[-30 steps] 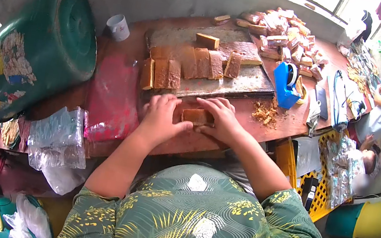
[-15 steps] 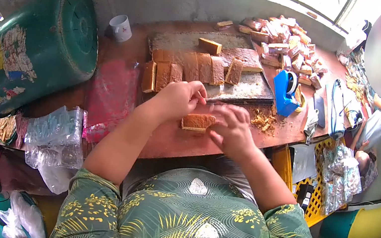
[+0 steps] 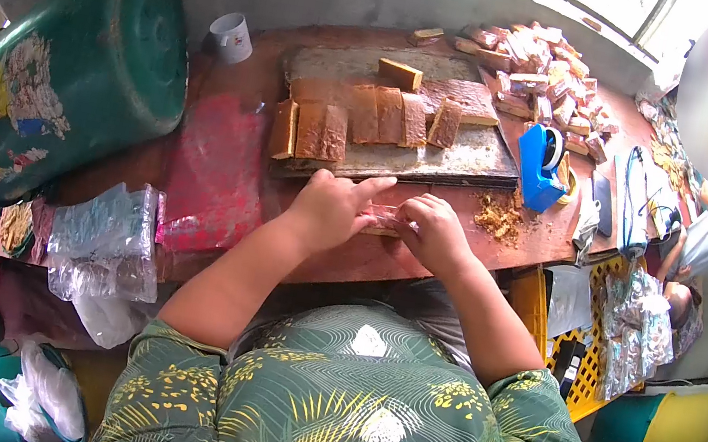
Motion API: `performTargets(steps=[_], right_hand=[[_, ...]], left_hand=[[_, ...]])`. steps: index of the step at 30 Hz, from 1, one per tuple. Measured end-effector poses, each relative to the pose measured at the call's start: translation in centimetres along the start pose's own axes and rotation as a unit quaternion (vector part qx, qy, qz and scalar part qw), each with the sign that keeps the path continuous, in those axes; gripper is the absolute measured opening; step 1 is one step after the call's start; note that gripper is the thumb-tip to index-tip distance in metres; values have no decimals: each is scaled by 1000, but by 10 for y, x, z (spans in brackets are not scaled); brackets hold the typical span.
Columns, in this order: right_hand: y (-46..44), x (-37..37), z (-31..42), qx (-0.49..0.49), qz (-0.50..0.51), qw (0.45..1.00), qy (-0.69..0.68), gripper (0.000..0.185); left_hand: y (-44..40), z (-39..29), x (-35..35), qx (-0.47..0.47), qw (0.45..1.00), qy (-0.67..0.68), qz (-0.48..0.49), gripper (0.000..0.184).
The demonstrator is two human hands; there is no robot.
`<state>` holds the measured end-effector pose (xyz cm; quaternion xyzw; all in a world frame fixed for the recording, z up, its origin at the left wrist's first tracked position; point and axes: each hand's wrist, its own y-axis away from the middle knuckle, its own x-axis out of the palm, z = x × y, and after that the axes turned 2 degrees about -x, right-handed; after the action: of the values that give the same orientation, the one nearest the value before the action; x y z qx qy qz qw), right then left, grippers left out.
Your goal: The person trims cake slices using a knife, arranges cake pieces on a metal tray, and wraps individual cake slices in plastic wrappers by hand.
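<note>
A slice of brown-topped cake [image 3: 385, 214] lies on the table between my hands, with a shiny clear film over its top. My left hand [image 3: 328, 209] is closed at the slice's left end, thumb and fingers pinching it. At the right end my right hand [image 3: 436, 235] pinches with bent fingers, which partly hide the slice. Just beyond, more cake slices [image 3: 381, 115] stand in a row on a dark metal tray [image 3: 484, 170]. Crumbs [image 3: 497, 217] are scattered right of my right hand, near a blue tape dispenser [image 3: 538, 172].
Wrapped slices [image 3: 547, 75] are heaped at the back right. On the left are a tipped green bin [image 3: 68, 80], a white mug [image 3: 232, 39], a red plastic sheet [image 3: 216, 175] and clear bags [image 3: 107, 241]. A yellow crate [image 3: 607, 305] stands right. Other people are at both sides.
My hands have come down and closed on both ends of the cake slice; before, they were raised apart around it with its brown top exposed. The view has shifted slightly.
</note>
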<state>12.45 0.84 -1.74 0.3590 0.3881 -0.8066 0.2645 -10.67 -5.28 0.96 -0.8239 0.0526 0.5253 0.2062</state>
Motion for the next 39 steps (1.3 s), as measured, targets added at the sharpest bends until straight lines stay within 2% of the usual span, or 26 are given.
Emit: performTargets(steps=[2, 5, 8, 9, 12, 15, 18, 21, 24, 27, 28, 30, 32, 33, 36, 39], right_hand=[[4, 2, 0, -4, -24, 1000, -15, 14], [8, -6, 14, 273, -18, 952, -137, 7], [18, 3, 2, 277, -82, 870, -400, 9], [29, 23, -27, 249, -71, 923, -285, 16], [29, 20, -30, 233, -17, 907, -350, 11], [13, -6, 10, 361, 11, 877, -316, 9], [20, 1, -2, 296, -8, 937, -187, 15], [27, -4, -11, 146, -57, 980, -124, 11], [30, -9, -22, 73, -73, 995, 8, 12], [25, -18, -17, 164, 12, 984, 70, 18], [23, -20, -17, 192, 39, 976, 93, 20], [25, -11, -24, 149, -15, 983, 103, 18], [26, -8, -21, 75, -37, 991, 104, 17], [30, -5, -19, 90, -4, 991, 97, 17], [41, -6, -3, 51, 18, 985, 161, 16], [48, -7, 19, 71, 37, 979, 187, 22]], left_hand=[[5, 3, 1, -8, 1000, 1, 17, 62], [17, 14, 2, -166, 963, 210, 5, 56], [31, 43, 22, -255, 871, 419, -8, 46], [35, 54, 35, -210, 838, 503, -6, 32], [37, 60, 36, -172, 853, 491, 42, 17], [34, 41, 23, -249, 845, 473, 27, 12], [35, 32, 24, -198, 946, 243, -82, 12], [37, 24, 5, -121, 990, 44, -61, 15], [48, 21, 11, -128, 988, 11, -88, 13], [48, 18, 14, -190, 980, 4, -61, 14], [45, 20, 20, -192, 978, 5, -84, 16], [39, 22, 31, -195, 972, 8, -128, 21], [38, 19, 22, -171, 984, 13, -42, 18], [37, 16, 16, -159, 987, 15, 3, 16], [49, 6, 19, -66, 990, -114, -41, 10], [59, -9, 17, -35, 989, -141, -24, 11]])
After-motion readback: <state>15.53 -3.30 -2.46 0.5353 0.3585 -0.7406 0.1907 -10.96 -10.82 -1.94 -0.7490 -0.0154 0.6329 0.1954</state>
